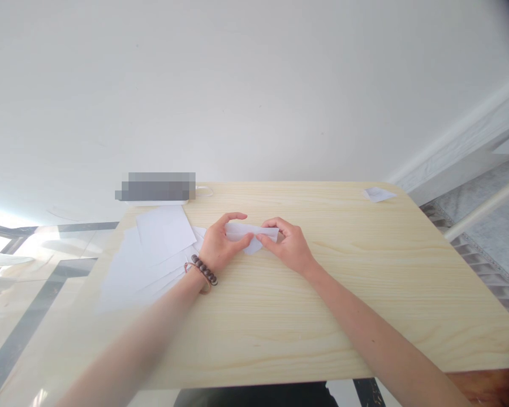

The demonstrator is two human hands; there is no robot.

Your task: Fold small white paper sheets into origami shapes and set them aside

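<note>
The left hand (216, 240) holds the left part of a folded white paper (251, 229), thumb on its near side and index finger raised clear above; I can't see how its other fingers bear behind. The right hand (294, 247) pinches the right part, thumb toward the middle, fingers curled at the back. From my head view, the paper sits between both hands, over the middle of the wood-grain tabletop (365, 316), a lower flap showing beneath the thumbs. I judge the main risk to be slip: with that index finger lifted, the left end could spring open or skew. The thumbs nearly meet, so uneven pressure might crease the paper off line, and an outward pull could tear it at the fold. Loose white sheets (165, 229) lie just beside the beaded bracelet (205, 270) on the left wrist; a careless sweep could drag them. The small folded paper (379, 194) near the far right corner looks safe, well apart from both hands.
</note>
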